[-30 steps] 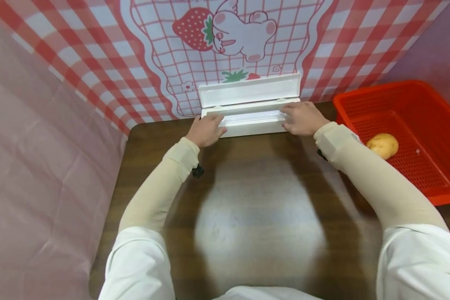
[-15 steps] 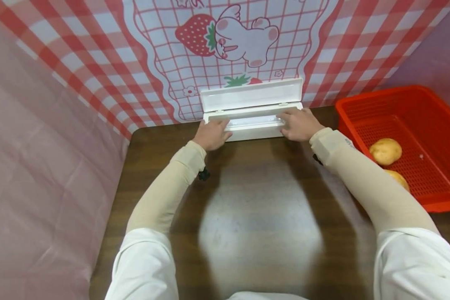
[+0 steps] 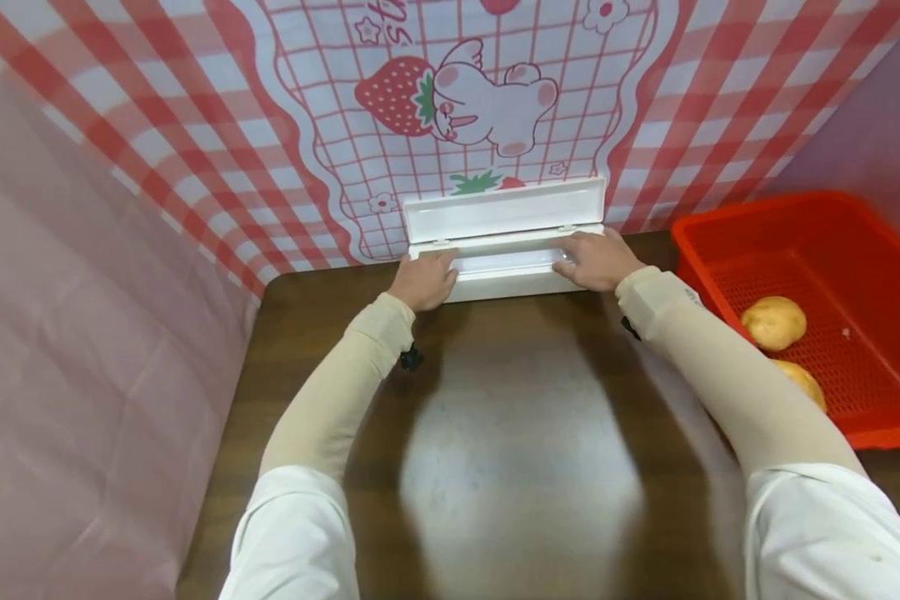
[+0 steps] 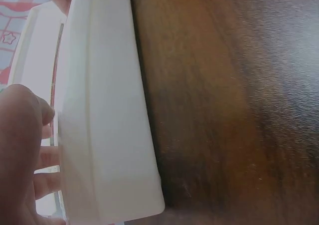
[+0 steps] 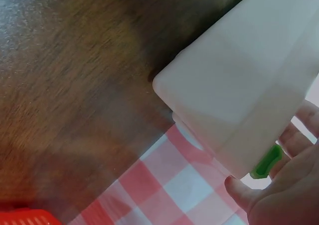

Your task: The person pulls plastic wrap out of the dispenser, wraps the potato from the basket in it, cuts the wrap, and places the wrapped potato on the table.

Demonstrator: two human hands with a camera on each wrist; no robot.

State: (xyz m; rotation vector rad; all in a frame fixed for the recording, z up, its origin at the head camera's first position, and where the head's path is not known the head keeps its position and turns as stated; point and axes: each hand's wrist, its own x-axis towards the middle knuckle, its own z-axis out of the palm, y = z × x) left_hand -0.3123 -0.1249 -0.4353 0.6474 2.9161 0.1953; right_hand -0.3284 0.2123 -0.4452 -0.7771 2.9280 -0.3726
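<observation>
A long white box [image 3: 513,284] with a hinged lid [image 3: 506,210] stands at the table's back edge in the head view, its lid raised. Inside lies a pale, shiny strip [image 3: 506,262]. My left hand [image 3: 423,280] reaches over the left end, fingers in the opening. At the right end, my right hand [image 3: 602,260] has its fingers over the opening, and the right wrist view shows its thumb at the corner. A small green piece [image 5: 266,162] sticks out there beside the fingers. The frames cannot tell whether the fingers pinch anything inside.
A red plastic basket [image 3: 881,275] stands at the right, holding a potato [image 3: 774,323] and another potato [image 3: 804,382] partly behind the right sleeve. A red-and-white checked cloth [image 3: 195,125] hangs behind the brown table [image 3: 525,467]. Pink sheeting [image 3: 82,333] hangs along the left side.
The head view has tilted upward, so everything sits lower in it. Both hands stay at the box's ends, shifting slightly. The second potato has come into sight from behind the right arm.
</observation>
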